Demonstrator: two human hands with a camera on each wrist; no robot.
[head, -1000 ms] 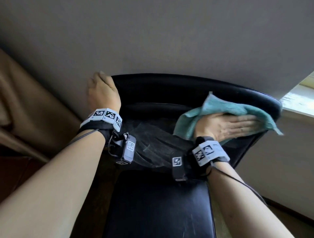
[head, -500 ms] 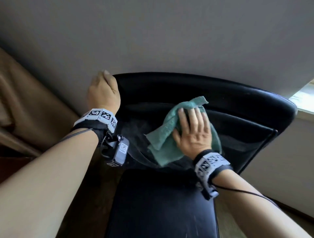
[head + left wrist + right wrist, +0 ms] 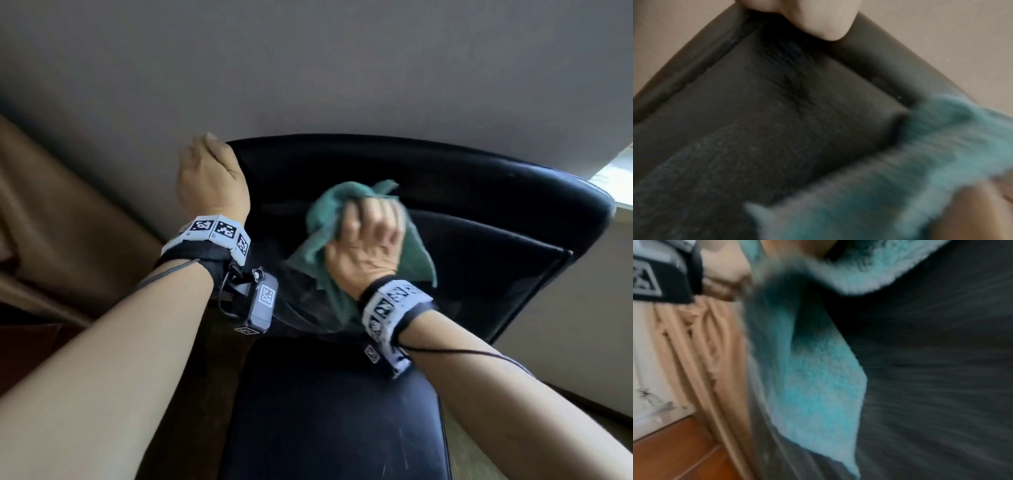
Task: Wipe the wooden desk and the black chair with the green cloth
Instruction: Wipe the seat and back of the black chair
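The black chair (image 3: 462, 212) faces me, its backrest against the wall and its seat (image 3: 329, 418) below. My left hand (image 3: 210, 174) grips the backrest's top left corner; in the left wrist view a finger lies on the black chair's rim (image 3: 869, 53). My right hand (image 3: 368, 236) holds the bunched green cloth (image 3: 325, 219) with curled fingers against the middle of the backrest. In the left wrist view the cloth (image 3: 900, 178) shows blurred at lower right. It hangs in front of the chair in the right wrist view, the cloth (image 3: 818, 378) smeared by motion.
A grey wall (image 3: 308, 68) rises behind the chair. Tan curtain folds (image 3: 51, 212) hang at the left over reddish wood flooring (image 3: 674, 451). A bright window ledge (image 3: 620, 178) shows at the right edge.
My right hand has swept the cloth leftward from the backrest's right end to its middle. Its fingers went from flat on the cloth to curled round it. The left hand stayed on the corner.
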